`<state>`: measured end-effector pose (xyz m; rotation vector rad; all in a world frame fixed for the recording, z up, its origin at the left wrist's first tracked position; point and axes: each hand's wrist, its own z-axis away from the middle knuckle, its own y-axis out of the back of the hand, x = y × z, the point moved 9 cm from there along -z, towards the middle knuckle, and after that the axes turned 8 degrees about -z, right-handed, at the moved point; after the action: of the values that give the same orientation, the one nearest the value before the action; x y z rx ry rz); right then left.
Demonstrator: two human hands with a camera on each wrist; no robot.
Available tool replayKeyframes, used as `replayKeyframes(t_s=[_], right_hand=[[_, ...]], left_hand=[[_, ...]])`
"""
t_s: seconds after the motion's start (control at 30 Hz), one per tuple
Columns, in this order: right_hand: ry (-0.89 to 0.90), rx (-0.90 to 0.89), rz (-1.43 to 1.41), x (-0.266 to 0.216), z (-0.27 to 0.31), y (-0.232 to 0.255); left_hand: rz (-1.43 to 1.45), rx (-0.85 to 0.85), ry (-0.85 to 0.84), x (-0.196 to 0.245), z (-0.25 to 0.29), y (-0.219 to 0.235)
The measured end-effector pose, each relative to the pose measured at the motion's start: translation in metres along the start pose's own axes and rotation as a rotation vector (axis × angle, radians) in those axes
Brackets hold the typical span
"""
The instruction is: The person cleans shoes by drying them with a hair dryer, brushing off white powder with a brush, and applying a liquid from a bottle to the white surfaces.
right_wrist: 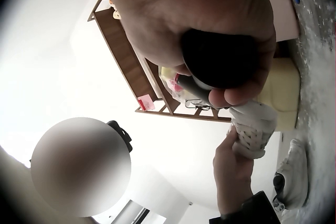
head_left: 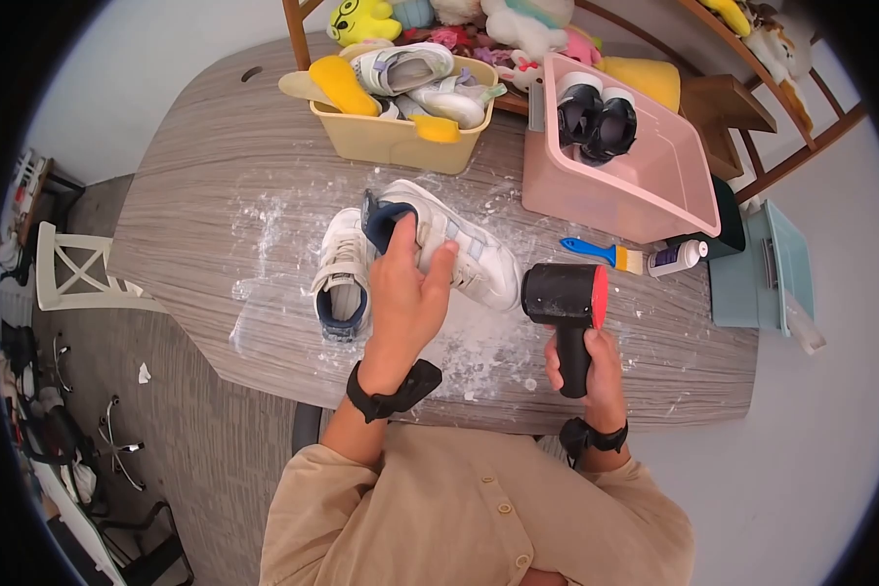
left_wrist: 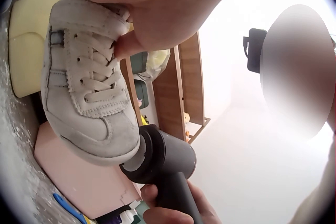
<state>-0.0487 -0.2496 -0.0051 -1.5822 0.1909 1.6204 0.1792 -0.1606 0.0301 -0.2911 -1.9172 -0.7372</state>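
My left hand (head_left: 405,308) grips a white sneaker (head_left: 481,262) at its dark blue-lined collar, the toe pointing right. In the left wrist view the thumb lies near the laces (left_wrist: 97,71) of that sneaker. My right hand (head_left: 607,376) holds a black hair dryer (head_left: 559,293) by its handle, the red-ringed back end facing right. The dryer's nozzle (left_wrist: 137,157) is right at the sneaker's toe in the left wrist view. Left of the held sneaker, its mate (head_left: 342,256) stands on the table, heel toward me.
White powdery residue (head_left: 469,356) spreads over the wood-grain table (head_left: 200,176). A yellow bin (head_left: 391,142) full of shoes and a pink bin (head_left: 615,200) with black shoes (head_left: 596,117) stand behind. A blue-handled brush (head_left: 596,251) and a white bottle (head_left: 679,258) lie at the right.
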Motion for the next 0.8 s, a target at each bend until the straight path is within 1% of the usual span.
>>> replayKeyframes(t_s=[0.13,0.2,0.3,0.4,0.47,0.5,0.6,0.7,0.8], right_hand=[[0.001,0.005,0.019,0.001,0.003,0.002],[0.012,-0.02,0.067,0.002,0.006,0.004],[0.009,0.002,0.098,0.003,0.011,-0.002],[0.06,-0.031,0.059,0.011,0.012,0.004],[0.113,-0.008,0.084,0.004,0.014,0.003],[0.141,0.005,0.096,0.001,0.015,0.001],[0.151,0.005,0.164,-0.004,0.014,-0.007],[0.149,-0.031,0.195,-0.005,0.012,-0.005],[0.096,-0.055,0.128,-0.009,0.007,-0.003]], left_hand=[[-0.022,0.022,-0.034,0.003,0.0,0.002],[0.078,0.035,0.017,-0.007,-0.001,0.001],[0.158,0.043,0.051,-0.008,-0.006,0.007],[0.193,0.056,0.042,-0.002,-0.006,0.012],[0.201,0.054,0.039,-0.001,-0.006,0.012],[0.198,0.046,0.043,-0.001,-0.006,0.012],[0.172,0.038,0.033,-0.003,-0.005,0.009],[0.043,0.031,-0.005,0.004,-0.001,0.012],[-0.033,0.024,-0.034,0.007,0.0,0.012]])
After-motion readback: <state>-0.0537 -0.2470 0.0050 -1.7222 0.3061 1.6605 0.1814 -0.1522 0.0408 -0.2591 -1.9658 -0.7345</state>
